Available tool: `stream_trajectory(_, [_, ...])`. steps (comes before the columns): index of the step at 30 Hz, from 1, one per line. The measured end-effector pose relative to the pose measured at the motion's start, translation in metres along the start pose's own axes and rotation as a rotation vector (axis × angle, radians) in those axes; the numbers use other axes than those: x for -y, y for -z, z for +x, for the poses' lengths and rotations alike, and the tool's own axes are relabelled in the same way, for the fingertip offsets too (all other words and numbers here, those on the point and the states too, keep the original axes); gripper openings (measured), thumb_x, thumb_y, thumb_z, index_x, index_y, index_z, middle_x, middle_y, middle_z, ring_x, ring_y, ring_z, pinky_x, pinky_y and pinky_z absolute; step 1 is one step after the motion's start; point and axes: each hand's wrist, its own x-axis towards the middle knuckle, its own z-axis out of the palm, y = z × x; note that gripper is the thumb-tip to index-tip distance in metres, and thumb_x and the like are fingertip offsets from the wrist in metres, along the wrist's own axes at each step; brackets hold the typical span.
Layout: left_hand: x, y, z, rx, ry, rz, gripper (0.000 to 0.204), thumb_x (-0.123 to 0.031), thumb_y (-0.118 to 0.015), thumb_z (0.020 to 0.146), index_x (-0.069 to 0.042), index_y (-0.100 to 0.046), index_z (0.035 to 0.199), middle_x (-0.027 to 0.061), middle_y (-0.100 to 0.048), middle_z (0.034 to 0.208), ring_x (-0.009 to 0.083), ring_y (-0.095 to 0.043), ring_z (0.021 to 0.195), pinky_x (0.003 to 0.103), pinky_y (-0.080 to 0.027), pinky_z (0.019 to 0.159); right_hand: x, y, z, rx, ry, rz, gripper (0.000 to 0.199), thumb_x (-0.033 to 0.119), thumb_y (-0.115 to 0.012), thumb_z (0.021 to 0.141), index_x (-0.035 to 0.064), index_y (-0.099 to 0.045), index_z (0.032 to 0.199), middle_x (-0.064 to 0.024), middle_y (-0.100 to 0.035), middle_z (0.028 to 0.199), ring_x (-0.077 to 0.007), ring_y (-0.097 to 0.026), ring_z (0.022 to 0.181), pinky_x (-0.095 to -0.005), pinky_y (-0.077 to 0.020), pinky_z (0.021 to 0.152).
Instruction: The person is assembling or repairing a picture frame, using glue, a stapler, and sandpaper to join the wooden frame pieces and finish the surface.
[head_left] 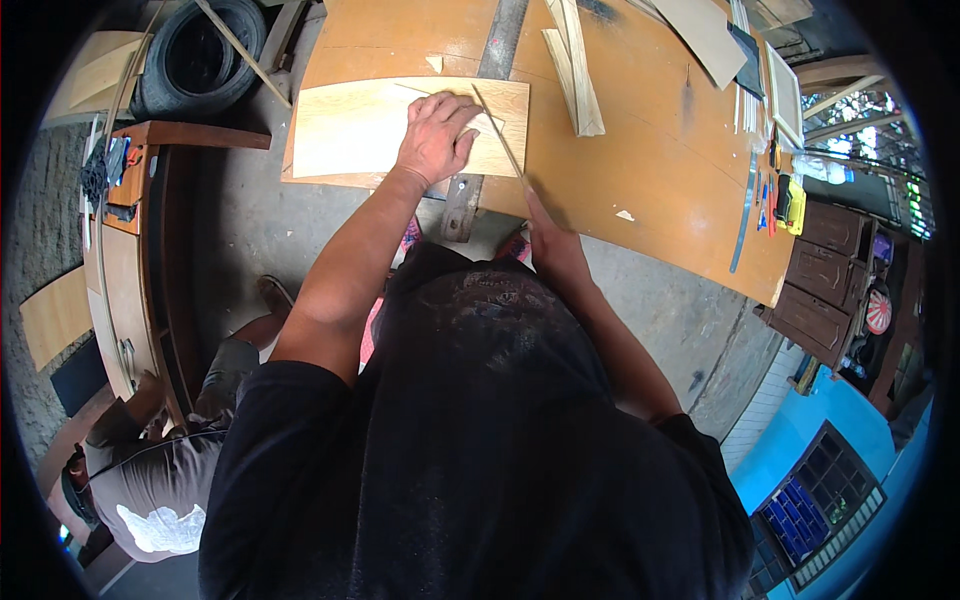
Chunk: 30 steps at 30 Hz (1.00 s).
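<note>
My left hand (434,138) presses down on a light wood-grained board (345,130) near the table's front edge, fingers bent a little and thumb apart. Beneath its fingers lies a smaller thin piece of the same pale colour, mostly covered; one corner shows to the right. In my right hand (556,248), closed round the near end, is a long thin dark tool (497,128). It slants across the right part of the board, and whether it is a file or a narrow blade I cannot tell.
The orange-brown table (650,180) bears long wood strips (575,80), hand tools (780,200) and a metal ruler (743,215) at the right. A metal bar (462,205) sticks out under the board. Left are a tyre (205,55), a cabinet (150,250) and a crouching person (165,470).
</note>
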Motion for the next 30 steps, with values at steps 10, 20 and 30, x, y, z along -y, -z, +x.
stream_trajectory(10, [0.004, -0.002, 0.002, 0.016, -0.081, 0.030, 0.033, -0.016, -0.063, 0.083, -0.021, -0.069, 0.115, 0.0003, -0.060, 0.123, 0.0228, -0.050, 0.119, 0.045, -0.033, 0.101, 0.003, 0.013, -0.006, 0.069, -0.057, 0.043, 0.056, 0.012, -0.051, 0.098, 0.0164, -0.038, 0.152, -0.0235, -0.068, 0.093, -0.0417, -0.068, 0.085, -0.0485, -0.0537, 0.076])
stream_trajectory(20, [-0.001, 0.002, 0.000, 0.075, -0.045, 0.042, 0.033, -0.019, -0.061, 0.088, -0.020, -0.068, 0.120, 0.0029, -0.060, 0.127, 0.0257, -0.050, 0.122, 0.045, -0.033, 0.106, 0.003, 0.023, -0.051, 0.174, -0.198, 0.205, 0.054, 0.012, -0.053, 0.098, 0.0159, -0.040, 0.151, -0.0237, -0.069, 0.097, -0.0402, -0.069, 0.090, -0.0445, -0.0544, 0.081])
stream_trajectory(30, [-0.001, 0.000, 0.002, 0.033, -0.084, 0.028, 0.034, -0.016, -0.062, 0.084, -0.021, -0.069, 0.117, 0.0006, -0.059, 0.125, 0.0238, -0.049, 0.120, 0.045, -0.033, 0.102, -0.007, -0.004, 0.008, -0.064, 0.069, 0.056, 0.057, 0.011, -0.048, 0.098, 0.0215, -0.038, 0.153, -0.0276, -0.067, 0.094, -0.0468, -0.066, 0.087, -0.0490, -0.0526, 0.078])
